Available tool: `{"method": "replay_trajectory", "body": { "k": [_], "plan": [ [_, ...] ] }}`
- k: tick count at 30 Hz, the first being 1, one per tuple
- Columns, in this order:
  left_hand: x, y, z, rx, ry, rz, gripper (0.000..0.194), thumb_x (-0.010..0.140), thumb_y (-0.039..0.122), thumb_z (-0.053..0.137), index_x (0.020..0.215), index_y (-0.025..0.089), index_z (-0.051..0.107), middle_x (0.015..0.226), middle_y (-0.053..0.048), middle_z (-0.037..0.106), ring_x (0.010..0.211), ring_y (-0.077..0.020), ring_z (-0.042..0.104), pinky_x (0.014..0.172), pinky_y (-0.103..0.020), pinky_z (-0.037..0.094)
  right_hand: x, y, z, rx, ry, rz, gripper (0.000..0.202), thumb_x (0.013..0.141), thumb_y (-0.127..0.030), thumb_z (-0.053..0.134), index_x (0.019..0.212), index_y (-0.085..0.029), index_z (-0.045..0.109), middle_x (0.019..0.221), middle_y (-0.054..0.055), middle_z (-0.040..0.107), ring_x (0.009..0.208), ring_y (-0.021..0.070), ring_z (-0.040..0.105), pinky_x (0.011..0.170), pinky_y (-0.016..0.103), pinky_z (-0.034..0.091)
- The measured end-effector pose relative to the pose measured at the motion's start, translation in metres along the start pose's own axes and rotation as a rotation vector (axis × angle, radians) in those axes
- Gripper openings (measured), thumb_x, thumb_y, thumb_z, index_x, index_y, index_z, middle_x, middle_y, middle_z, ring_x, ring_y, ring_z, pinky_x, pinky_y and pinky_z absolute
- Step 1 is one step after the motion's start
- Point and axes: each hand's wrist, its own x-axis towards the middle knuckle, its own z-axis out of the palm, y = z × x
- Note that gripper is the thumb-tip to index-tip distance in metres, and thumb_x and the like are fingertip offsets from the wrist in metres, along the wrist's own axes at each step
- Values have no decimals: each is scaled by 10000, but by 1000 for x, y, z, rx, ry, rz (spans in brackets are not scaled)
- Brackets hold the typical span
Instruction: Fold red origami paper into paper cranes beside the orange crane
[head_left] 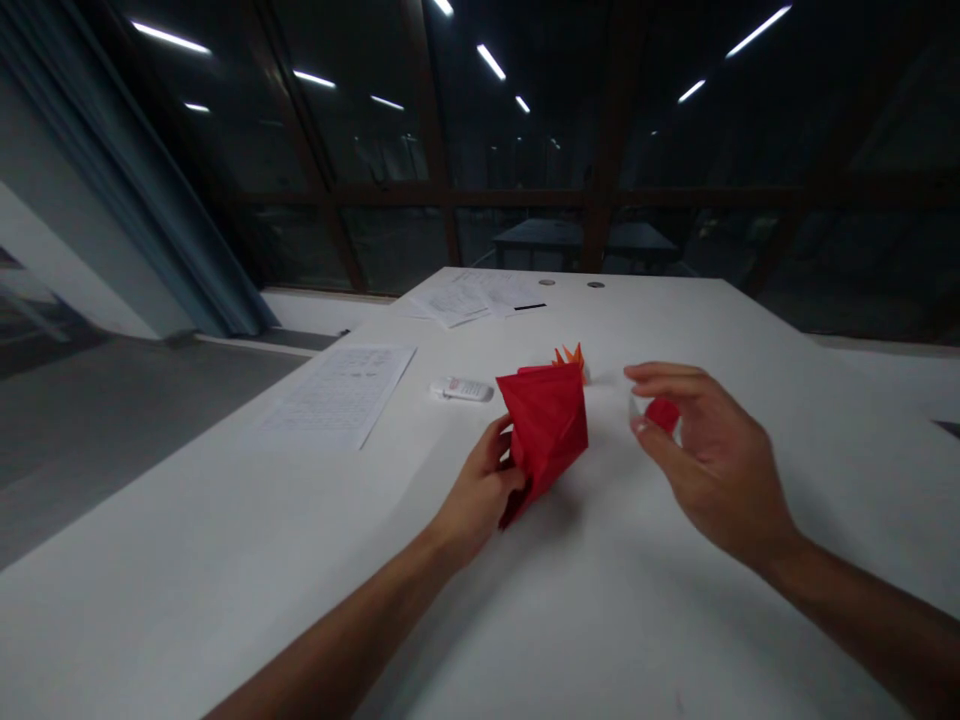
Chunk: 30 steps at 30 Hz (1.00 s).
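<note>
My left hand has its fingers wrapped round the lower left edge of a folded red paper shape, raised and tilted above the white table. My right hand is off to the right of the paper, thumb and fingers curved but apart. Within that gap shows a small round thing with a red middle and clear rim, perhaps a tape roll; whether my fingers touch it, I cannot tell. Behind the red paper an orange, pointed folded-paper piece is partly hidden.
A white, pen-shaped bottle or correction tool lies left of the red paper. Printed sheets rest at the left edge, with more papers and a dark strip farther back. Two small discs sit near the far edge.
</note>
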Motion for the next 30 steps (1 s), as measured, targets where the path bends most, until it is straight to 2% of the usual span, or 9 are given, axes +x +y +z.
{"method": "replay_trajectory", "body": {
  "k": [3, 6, 10, 12, 15, 19, 24, 27, 30],
  "plan": [
    [1, 2, 0, -29, -68, -11, 815, 615, 42, 444, 1409, 226, 453, 1387, -92, 600, 1165, -234, 637, 931, -365, 549, 11, 23, 3, 33, -107, 145, 483, 844, -314, 718, 1297, -313, 550, 1433, 79, 548, 1293, 309, 552, 1095, 556, 438],
    [-1, 5, 2, 37, -129, -38, 753, 662, 53, 481, 1393, 232, 492, 1363, -76, 621, 1168, -239, 634, 993, -390, 523, 8, 47, 17, 277, -337, 472, 524, 864, -396, 702, 1334, -288, 499, 1313, 107, 636, 1120, 282, 667, 948, 496, 560],
    [-5, 7, 6, -2, -178, -109, 558, 904, 289, 573, 1443, 241, 437, 1332, -109, 615, 1117, -244, 651, 976, -409, 534, -5, 66, 34, 409, -230, 578, 512, 793, -327, 768, 1240, -258, 528, 1086, 69, 715, 976, 250, 708, 857, 429, 595],
    [-7, 5, 7, -27, -194, -153, 793, 832, 358, 732, 1503, 259, 321, 1370, -148, 558, 1058, -246, 668, 895, -402, 568, -9, 70, 37, 419, -169, 579, 477, 788, -327, 770, 1197, -262, 532, 1036, 52, 720, 899, 237, 718, 788, 401, 605],
    [-7, -1, 5, -15, -145, -210, 1054, 677, 294, 873, 1516, 281, 236, 1374, -167, 508, 921, -201, 678, 750, -353, 590, -11, 74, 38, 412, -128, 583, 411, 803, -360, 754, 1131, -265, 526, 958, 33, 719, 780, 224, 717, 663, 362, 596],
    [2, -11, -4, 46, -38, -182, 927, 688, 251, 838, 1456, 302, 321, 1273, -108, 569, 719, -111, 634, 572, -240, 498, -12, 82, 38, 357, -80, 565, 356, 818, -415, 736, 1050, -255, 518, 799, -10, 695, 651, 195, 667, 573, 309, 529],
    [14, -11, -21, -19, 83, -102, 753, 709, 275, 816, 1355, 235, 431, 1045, -57, 673, 880, -180, 679, 745, -302, 524, -17, 91, 45, 370, -76, 582, 347, 836, -448, 696, 1056, -249, 516, 777, -12, 692, 675, 206, 672, 639, 341, 541],
    [18, -6, -31, 56, 35, -84, 562, 759, 346, 779, 1245, 212, 530, 968, -43, 692, 853, -178, 679, 730, -292, 507, -20, 91, 45, 376, -120, 576, 403, 875, -406, 631, 1217, -261, 476, 801, -6, 702, 696, 215, 686, 665, 358, 551],
    [19, 1, -45, 186, -104, -113, 435, 799, 379, 742, 1170, 202, 601, 935, -42, 707, 817, -167, 675, 689, -270, 486, -16, 86, 33, 219, -220, 395, 433, 944, -316, 490, 1371, -272, 435, 887, 14, 722, 753, 212, 691, 705, 363, 546]
  ]
}}
